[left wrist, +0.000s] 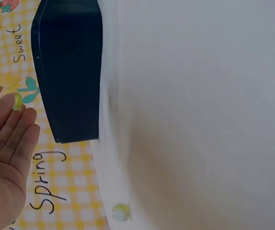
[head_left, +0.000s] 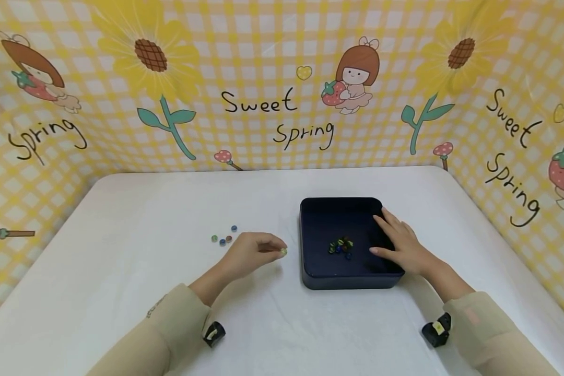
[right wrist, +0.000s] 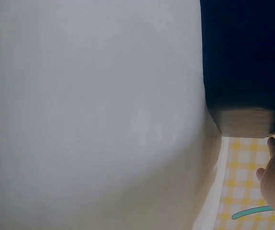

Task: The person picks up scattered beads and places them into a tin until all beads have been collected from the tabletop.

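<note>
Head view, left to right: four loose marbles [head_left: 223, 237] sit on the white tabletop [head_left: 122, 271], then the left hand [head_left: 251, 250] pinching a yellow marble [head_left: 283, 251] at its fingertips, just left of the navy tray [head_left: 310, 271]. More marbles [head_left: 340, 245] already lie inside. The right hand [head_left: 399, 243] rests flat on the tray's right rim, fingers straight. Looks like mid-carry; next it'd need lifting over the wall and letting go.
</note>
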Demonstrator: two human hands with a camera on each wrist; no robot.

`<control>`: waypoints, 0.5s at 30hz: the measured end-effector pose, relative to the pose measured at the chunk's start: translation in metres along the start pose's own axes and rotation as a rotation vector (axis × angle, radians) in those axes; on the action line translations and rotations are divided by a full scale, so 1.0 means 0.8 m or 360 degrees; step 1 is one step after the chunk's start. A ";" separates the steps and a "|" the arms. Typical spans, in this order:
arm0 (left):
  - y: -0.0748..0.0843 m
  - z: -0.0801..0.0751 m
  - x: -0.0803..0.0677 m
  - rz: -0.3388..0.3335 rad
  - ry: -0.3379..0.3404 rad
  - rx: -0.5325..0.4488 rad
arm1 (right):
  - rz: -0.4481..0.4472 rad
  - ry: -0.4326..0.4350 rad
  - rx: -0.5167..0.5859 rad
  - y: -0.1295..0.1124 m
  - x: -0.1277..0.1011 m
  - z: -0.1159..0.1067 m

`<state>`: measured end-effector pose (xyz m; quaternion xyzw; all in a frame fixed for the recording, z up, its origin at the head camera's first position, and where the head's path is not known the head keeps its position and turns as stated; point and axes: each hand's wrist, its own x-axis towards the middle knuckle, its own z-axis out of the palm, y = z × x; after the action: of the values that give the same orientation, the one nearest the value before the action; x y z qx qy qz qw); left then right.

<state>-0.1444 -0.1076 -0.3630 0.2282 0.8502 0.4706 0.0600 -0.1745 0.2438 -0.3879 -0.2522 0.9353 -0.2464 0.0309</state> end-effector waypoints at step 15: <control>0.025 0.036 0.044 0.0055 -0.0078 -0.0020 | -0.0005 0.0001 0.0000 0.001 0.000 0.000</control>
<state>-0.1602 -0.0605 -0.3581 0.2539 0.8414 0.4713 0.0742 -0.1750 0.2441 -0.3883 -0.2536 0.9349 -0.2464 0.0301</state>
